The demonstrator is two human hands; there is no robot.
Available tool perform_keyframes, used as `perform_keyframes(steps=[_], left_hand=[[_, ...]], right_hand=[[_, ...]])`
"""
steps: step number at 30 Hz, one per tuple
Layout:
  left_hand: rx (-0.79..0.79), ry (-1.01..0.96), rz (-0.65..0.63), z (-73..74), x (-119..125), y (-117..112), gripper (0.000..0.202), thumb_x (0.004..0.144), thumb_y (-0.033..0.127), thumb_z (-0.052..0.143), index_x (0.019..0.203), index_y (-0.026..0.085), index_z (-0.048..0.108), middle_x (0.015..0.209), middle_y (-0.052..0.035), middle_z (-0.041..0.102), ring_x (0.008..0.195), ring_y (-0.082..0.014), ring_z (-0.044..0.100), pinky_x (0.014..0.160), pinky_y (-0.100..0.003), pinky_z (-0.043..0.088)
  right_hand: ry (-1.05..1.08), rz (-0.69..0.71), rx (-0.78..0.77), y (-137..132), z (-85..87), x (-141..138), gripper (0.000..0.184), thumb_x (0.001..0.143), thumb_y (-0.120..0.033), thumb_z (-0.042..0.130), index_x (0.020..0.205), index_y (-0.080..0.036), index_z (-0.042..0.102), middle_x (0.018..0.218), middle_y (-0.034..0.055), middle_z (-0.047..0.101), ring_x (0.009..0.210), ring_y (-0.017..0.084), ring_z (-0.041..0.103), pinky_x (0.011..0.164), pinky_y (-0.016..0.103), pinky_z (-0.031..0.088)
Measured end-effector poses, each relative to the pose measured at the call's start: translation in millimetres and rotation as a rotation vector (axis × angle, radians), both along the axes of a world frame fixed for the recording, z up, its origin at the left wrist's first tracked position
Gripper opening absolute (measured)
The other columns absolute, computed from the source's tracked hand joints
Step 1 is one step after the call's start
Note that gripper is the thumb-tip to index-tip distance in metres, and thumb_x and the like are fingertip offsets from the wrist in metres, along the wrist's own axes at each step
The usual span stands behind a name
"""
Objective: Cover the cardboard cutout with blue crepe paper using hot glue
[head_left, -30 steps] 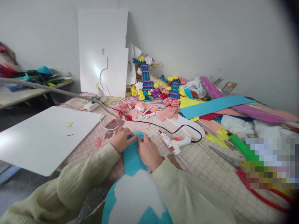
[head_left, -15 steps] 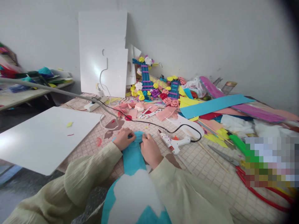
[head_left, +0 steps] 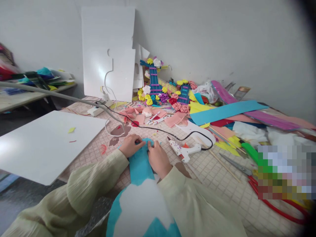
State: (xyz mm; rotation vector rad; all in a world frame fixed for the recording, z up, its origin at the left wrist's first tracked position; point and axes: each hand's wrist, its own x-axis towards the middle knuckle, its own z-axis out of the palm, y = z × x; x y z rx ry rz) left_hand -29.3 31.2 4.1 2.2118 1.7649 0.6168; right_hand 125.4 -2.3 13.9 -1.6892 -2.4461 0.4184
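Observation:
A white cut-out board (head_left: 142, 205) lies before me, its rim and narrow neck covered with blue crepe paper (head_left: 141, 168). At the neck's far end, my left hand (head_left: 131, 145) pinches the blue paper from the left, thumb and fingers bent over the edge. My right hand (head_left: 159, 158) presses and grips the same end from the right, its thumb on the paper. The two hands' fingertips are close together. Just right of my right hand rests a white glue gun (head_left: 184, 149), its nozzle toward the upper left.
Red-handled scissors (head_left: 278, 200) and thin wooden sticks (head_left: 224, 164) lie at the right. A white board (head_left: 46, 144) covers the left side. Behind are markers (head_left: 158, 119), pink paper scraps (head_left: 175, 119), a power strip (head_left: 100, 109) and flower-decorated blue guitar shapes (head_left: 154, 82). A black cord (head_left: 163, 130) crosses the table.
My left thumb and fingers have shifted slightly right, nearer my right hand, along the paper's far edge. The board and glue gun stay in place.

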Motion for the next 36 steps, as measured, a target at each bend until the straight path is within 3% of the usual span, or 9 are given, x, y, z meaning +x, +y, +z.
perform_keyframes(steps=[8,16,21,26,29,33,36], left_hand=[[-0.002,-0.021,-0.002,0.1,0.0,0.5,0.017,0.074,0.027,0.052,0.064,0.015,0.059,0.067,-0.0027,0.057,0.064,-0.0137,0.051,0.061,-0.025,0.042],[0.052,-0.034,0.005,-6.1,0.2,-0.5,0.013,0.073,0.025,0.054,0.064,0.015,0.057,0.067,-0.0026,0.055,0.065,-0.0142,0.051,0.062,-0.026,0.041],[0.092,-0.047,0.013,-10.9,-1.5,-0.2,0.011,0.072,0.025,0.055,0.075,0.014,0.057,0.070,-0.0028,0.055,0.066,-0.0145,0.050,0.061,-0.026,0.041],[0.105,-0.057,-0.054,-12.7,-3.0,-0.4,0.014,0.074,0.023,0.052,0.083,0.015,0.059,0.074,-0.0030,0.056,0.069,-0.0151,0.051,0.065,-0.027,0.041],[0.123,-0.061,-0.123,-13.0,-4.4,-0.8,0.018,0.077,0.025,0.048,0.087,0.016,0.061,0.076,-0.0038,0.056,0.072,-0.0164,0.051,0.068,-0.029,0.041],[0.149,-0.034,-0.154,-15.2,-7.1,0.6,0.024,0.081,0.032,0.043,0.087,0.017,0.061,0.079,-0.0047,0.057,0.078,-0.0187,0.052,0.072,-0.031,0.041],[0.141,-0.008,-0.136,-17.0,-8.2,2.3,0.024,0.080,0.033,0.043,0.089,0.018,0.060,0.080,-0.0045,0.057,0.081,-0.0197,0.053,0.074,-0.032,0.041]], right_hand=[[0.015,-0.032,0.046,0.6,-0.9,-1.7,0.045,0.088,-0.013,0.029,0.132,-0.008,0.037,0.111,0.0154,0.049,0.092,0.021,0.056,0.074,0.029,0.044],[-0.058,0.012,0.044,0.9,-1.1,-2.4,0.046,0.089,-0.013,0.027,0.134,-0.018,0.037,0.111,0.0130,0.047,0.084,0.020,0.058,0.068,0.030,0.045],[-0.115,0.066,0.051,1.5,-0.9,0.2,0.046,0.091,-0.016,0.025,0.136,-0.023,0.034,0.113,0.0131,0.044,0.085,0.019,0.058,0.068,0.029,0.046],[-0.107,0.102,0.059,2.2,-1.4,-3.4,0.048,0.089,-0.012,0.028,0.135,-0.021,0.035,0.114,0.0154,0.044,0.089,0.022,0.057,0.070,0.031,0.047],[-0.053,0.100,0.074,-8.4,6.9,-0.7,0.049,0.086,-0.010,0.032,0.134,-0.021,0.037,0.112,0.0142,0.048,0.087,0.021,0.057,0.068,0.030,0.047],[0.179,0.083,0.149,-38.8,25.7,43.2,0.041,0.086,-0.018,0.038,0.125,-0.026,0.047,0.099,0.0053,0.059,0.080,0.015,0.058,0.066,0.024,0.045],[0.397,-0.178,0.336,-60.0,27.2,109.8,0.028,0.086,-0.020,0.038,0.095,-0.017,0.065,0.079,0.0044,0.063,0.069,0.012,0.057,0.066,0.023,0.044]])
